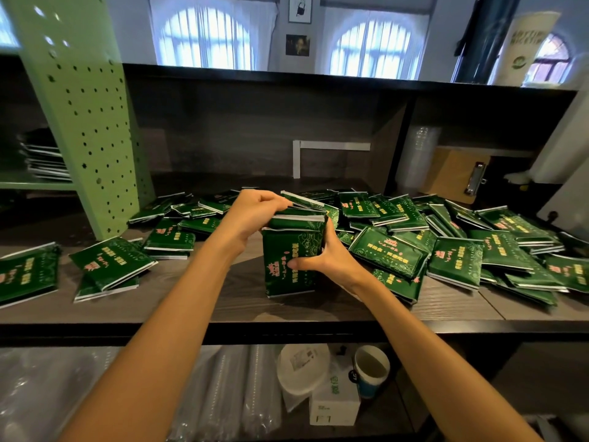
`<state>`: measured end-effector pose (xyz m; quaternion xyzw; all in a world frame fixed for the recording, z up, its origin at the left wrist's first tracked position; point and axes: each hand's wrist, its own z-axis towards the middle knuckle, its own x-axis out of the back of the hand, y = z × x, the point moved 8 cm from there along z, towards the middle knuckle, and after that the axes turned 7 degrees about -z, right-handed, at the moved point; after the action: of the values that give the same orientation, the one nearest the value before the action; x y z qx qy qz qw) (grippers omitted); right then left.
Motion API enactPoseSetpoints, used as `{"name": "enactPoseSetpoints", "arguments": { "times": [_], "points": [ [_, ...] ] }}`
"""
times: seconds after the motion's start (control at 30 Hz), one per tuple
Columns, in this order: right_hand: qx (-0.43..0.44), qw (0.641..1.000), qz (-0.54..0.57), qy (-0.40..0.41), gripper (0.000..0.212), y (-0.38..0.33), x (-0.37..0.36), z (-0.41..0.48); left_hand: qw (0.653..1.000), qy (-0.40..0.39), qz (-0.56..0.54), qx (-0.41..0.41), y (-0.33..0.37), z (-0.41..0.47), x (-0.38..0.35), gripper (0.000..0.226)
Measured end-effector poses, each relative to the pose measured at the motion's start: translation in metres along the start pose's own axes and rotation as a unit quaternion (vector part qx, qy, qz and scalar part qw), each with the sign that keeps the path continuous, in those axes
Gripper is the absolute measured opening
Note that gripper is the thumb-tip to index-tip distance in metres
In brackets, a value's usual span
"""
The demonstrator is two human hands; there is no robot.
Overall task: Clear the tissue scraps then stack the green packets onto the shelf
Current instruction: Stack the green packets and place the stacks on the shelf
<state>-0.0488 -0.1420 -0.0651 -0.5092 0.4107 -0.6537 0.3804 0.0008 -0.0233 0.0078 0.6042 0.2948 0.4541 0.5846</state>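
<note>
Loose green packets sprawl across the dark shelf, mostly rightward. The upright bundle stands centre, long axis vertical. The right hand clamps its side; the left hand pinches its top edge.

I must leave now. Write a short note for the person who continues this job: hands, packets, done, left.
Left hand: pinches the top of the upright bundle of green packets.
Right hand: grips the bundle's side.
The bundle stands on the dark shelf.
Loose packets lie scattered left and right of it.
Done: no tissue scraps visible; one bundle gathered.
Left: gather and stack the loose packets.
</note>
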Motion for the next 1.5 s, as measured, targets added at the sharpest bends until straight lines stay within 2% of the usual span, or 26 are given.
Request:
{"name": "enactPoseSetpoints", "arguments": {
  "times": [0.13,0.2,0.27,0.33,0.4,0.53,0.6,0.67,0.77,0.9,1.03,1.17,1.37,1.5],
  "points": [
    [-0.014,1.0,-0.016,-0.015,0.104,-0.003,-0.001,-0.007,0.999,-0.006,0.047,-0.012,0.005,0.002,-0.003,0.025],
    [-0.02,0.999,-0.014,-0.021,0.109,-0.007,-0.001,-0.01,0.996,0.026,0.082,-0.016,0.006,0.007,0.002,0.03],
    [-0.023,0.999,-0.016,-0.024,0.109,-0.009,-0.001,-0.012,0.989,0.052,0.136,-0.03,0.009,0.012,0.008,0.023],
    [-0.029,0.999,-0.023,-0.022,0.108,-0.008,-0.001,-0.013,0.983,0.029,0.179,-0.041,0.015,0.016,0.006,0.009],
    [-0.03,0.999,-0.028,-0.03,0.107,-0.009,-0.002,-0.014,0.971,-0.012,0.234,-0.052,0.024,0.019,0.002,0.01],
    [-0.024,0.999,-0.022,-0.035,0.105,-0.014,-0.002,-0.015,0.895,-0.063,0.416,-0.15,0.051,0.021,-0.015,0.016],
    [-0.026,0.999,-0.023,-0.035,0.105,-0.014,-0.002,-0.015,0.859,-0.086,0.467,-0.193,0.056,0.021,-0.024,0.011],
    [-0.027,0.999,-0.023,-0.034,0.105,-0.014,-0.003,-0.015,0.841,-0.098,0.488,-0.212,0.056,0.024,-0.027,0.009],
    [-0.03,0.999,-0.022,-0.03,0.107,-0.012,-0.003,-0.014,0.847,-0.105,0.473,-0.219,0.052,0.029,-0.028,0.012],
    [-0.031,0.999,-0.026,-0.03,0.108,-0.013,-0.003,-0.013,0.838,-0.125,0.475,-0.238,0.046,0.032,-0.032,0.019],
    [-0.028,0.999,-0.018,-0.03,0.109,-0.012,-0.004,-0.012,0.834,-0.128,0.482,-0.239,0.045,0.035,-0.031,0.014],
    [-0.023,0.999,-0.016,-0.025,0.106,-0.013,-0.002,-0.011,0.857,-0.154,0.449,-0.2,0.038,0.037,-0.029,0.004],
    [-0.023,0.999,-0.018,-0.029,0.108,-0.006,-0.001,-0.005,0.893,-0.161,0.385,-0.169,0.044,0.036,-0.017,0.007],
    [-0.02,0.999,-0.011,-0.028,0.096,-0.004,0.0,-0.004,0.906,-0.157,0.365,-0.146,0.04,0.036,-0.013,0.01]
  ]
}}
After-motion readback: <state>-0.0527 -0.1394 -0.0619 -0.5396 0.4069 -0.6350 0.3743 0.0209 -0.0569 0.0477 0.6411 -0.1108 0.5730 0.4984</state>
